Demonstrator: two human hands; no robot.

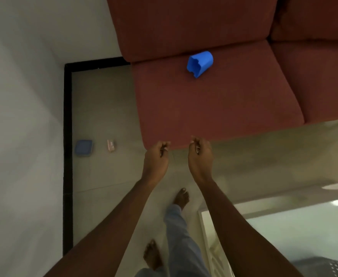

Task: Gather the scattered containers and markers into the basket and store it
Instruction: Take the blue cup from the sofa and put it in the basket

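A blue plastic cup-shaped container lies on its side on the red sofa seat, well beyond my hands. On the floor to the left sit a blue square lid or container and a small pink item. A grey perforated basket shows at the bottom right corner. My left hand and my right hand hover side by side at the sofa's front edge, fingers curled loosely, nothing clearly held in either.
A white wall with a black skirting strip bounds the floor on the left. A white glossy table stands at the right. My bare feet and jeans are below on the beige tiled floor.
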